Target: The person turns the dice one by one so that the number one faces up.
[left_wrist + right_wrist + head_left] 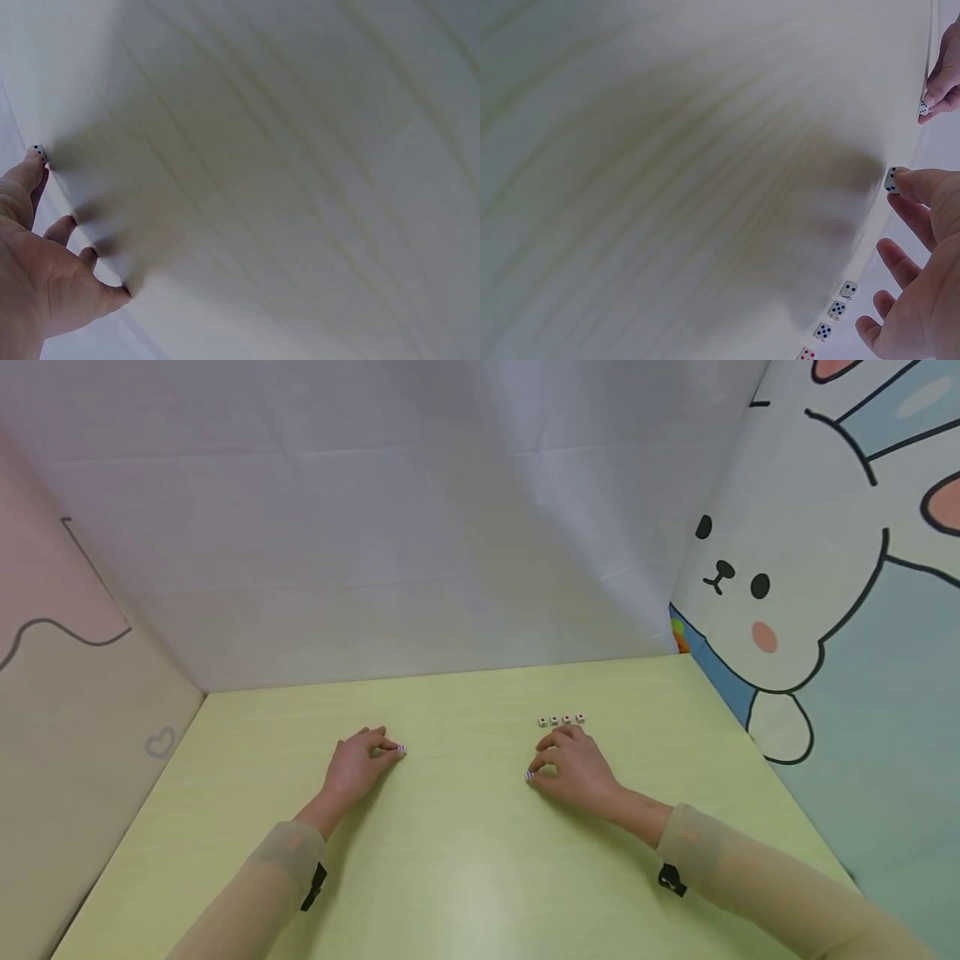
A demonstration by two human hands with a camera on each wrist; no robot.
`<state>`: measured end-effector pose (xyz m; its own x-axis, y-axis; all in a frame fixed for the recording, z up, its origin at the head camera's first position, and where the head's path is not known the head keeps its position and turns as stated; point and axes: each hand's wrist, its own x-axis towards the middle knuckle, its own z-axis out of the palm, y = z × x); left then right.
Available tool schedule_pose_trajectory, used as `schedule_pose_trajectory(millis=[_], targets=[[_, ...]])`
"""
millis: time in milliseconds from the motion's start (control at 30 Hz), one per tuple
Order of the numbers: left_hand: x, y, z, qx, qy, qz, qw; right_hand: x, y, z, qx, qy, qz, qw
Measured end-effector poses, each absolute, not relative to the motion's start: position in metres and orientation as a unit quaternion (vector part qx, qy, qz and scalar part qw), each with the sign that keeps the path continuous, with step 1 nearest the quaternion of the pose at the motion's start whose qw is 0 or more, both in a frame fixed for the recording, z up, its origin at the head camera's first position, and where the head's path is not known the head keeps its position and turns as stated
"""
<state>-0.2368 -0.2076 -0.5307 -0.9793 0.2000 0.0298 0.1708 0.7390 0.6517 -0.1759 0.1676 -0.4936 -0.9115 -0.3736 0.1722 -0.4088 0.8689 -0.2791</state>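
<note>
My left hand (360, 768) pinches a small white die (402, 749) between thumb and index finger, low over the table left of the middle. In the left wrist view the same die (37, 154) shows dark pips at the fingertips. Opposite it, my right hand (577, 770) holds another white die (529, 776) by thumb and forefinger, and dark pips show on that die (891, 181) in the right wrist view. Just beyond the right hand's knuckles, several white dice (567, 720) stand in a short row with red pips facing up.
The pale yellow-green table (457, 827) spreads under both arms. A white cloth (375, 527) hangs along its far edge. Panels close in both sides, the right one bearing a cartoon rabbit (795, 627). Each sleeve has a black strap (671, 880) near the wrist.
</note>
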Motion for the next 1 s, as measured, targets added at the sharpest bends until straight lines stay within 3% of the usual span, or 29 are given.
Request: schedule_pose_trajectory(millis=[633, 1000], targets=[[-0.238, -0.207, -0.531, 0.098, 0.932, 0.349, 0.017, -0.176, 0.166, -0.497, 0.201, -0.966, 0.153, 0.057], [-0.238, -0.208, -0.531, 0.102, 0.931, 0.350, 0.014, -0.171, 0.175, -0.478, 0.191, -0.969, 0.146, 0.062]])
